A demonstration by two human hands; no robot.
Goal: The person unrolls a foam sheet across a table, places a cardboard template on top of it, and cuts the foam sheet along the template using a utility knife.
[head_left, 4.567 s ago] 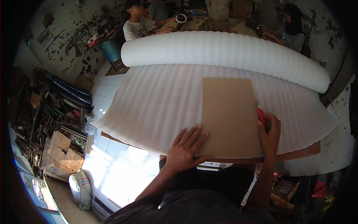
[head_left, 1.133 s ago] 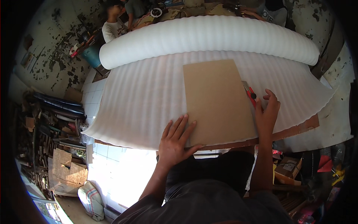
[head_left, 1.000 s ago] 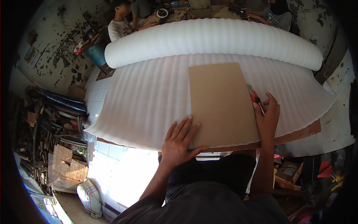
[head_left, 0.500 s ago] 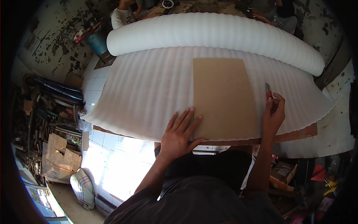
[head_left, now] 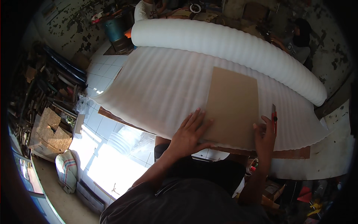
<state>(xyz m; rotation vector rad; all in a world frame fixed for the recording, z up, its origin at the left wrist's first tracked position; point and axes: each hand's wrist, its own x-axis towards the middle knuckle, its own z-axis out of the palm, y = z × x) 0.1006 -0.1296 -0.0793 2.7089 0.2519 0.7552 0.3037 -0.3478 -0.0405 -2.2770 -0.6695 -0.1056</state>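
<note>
A rectangular brown cardboard sheet (head_left: 234,108) lies on a white ribbed foam sheet (head_left: 164,86), reaching down toward the table's near edge. My left hand (head_left: 192,134) rests with fingers stretched out over the cardboard's lower left edge, partly on the foam. At the cardboard's lower right edge is my right hand (head_left: 264,138), with a red and black box cutter (head_left: 275,119) held against its fingers. The cutter's blade points away from me, and its lower end is partly hidden by the hand. The foam runs up to a thick white foam roll (head_left: 223,48) at the far side.
A brown board edge (head_left: 291,153) shows under the foam. To the left are scrap wood (head_left: 48,130), a striped sack (head_left: 67,171) and a blue-green bin (head_left: 115,30). Two other people are beyond the roll, one with a white sleeve (head_left: 145,10), one in dark clothing (head_left: 301,33).
The view has turned, so the foam and cardboard appear tilted. My right hand has come nearer to the cardboard's right edge with the box cutter. My left hand stays on the left edge.
</note>
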